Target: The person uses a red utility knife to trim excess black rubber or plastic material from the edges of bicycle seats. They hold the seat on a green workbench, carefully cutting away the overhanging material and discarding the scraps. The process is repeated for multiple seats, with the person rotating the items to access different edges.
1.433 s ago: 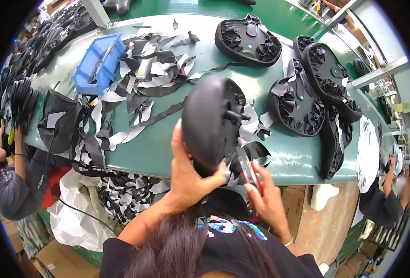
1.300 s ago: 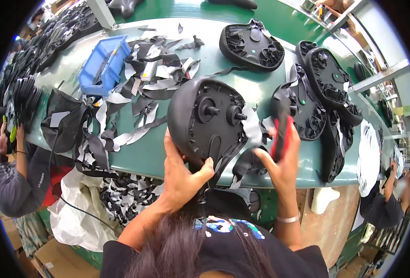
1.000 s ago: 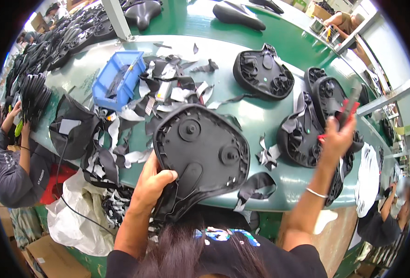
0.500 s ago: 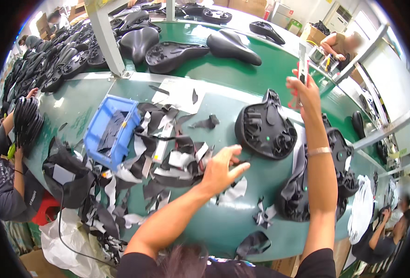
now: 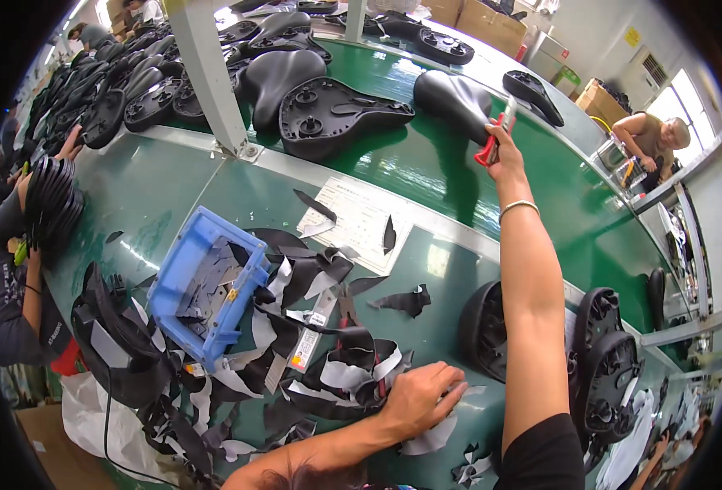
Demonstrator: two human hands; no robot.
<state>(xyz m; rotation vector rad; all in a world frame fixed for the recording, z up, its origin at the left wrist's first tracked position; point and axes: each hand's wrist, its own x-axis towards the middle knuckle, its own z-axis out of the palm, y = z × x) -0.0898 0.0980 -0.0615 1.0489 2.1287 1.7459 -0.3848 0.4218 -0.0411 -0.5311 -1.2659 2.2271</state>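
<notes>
My right hand (image 5: 504, 155) is stretched out over the green belt, closed around a red-handled utility knife (image 5: 508, 114) whose metal end points up and away. Just beyond it a smooth black bicycle saddle (image 5: 446, 96) lies top side up. My left hand (image 5: 422, 398) hovers low over the near worktable, holding nothing, fingers loosely apart. Beside it lie black and grey cover scraps (image 5: 348, 371). An underside-up saddle (image 5: 482, 331) sits on the table, partly hidden by my right forearm. More saddles (image 5: 606, 367) lie to the right of that arm.
A blue bin (image 5: 169, 278) with dark scraps stands at left centre, near a printed sheet (image 5: 357, 220) and pliers (image 5: 347, 309). A white post (image 5: 206, 77) rises at the table's far edge. Piled saddles (image 5: 75, 106) fill the far left. Co-workers are at left and right.
My right hand with the knife has reached farther forward over the belt. The left hand has moved nearer and its fingers have drawn closer together. The view has shifted, too.
</notes>
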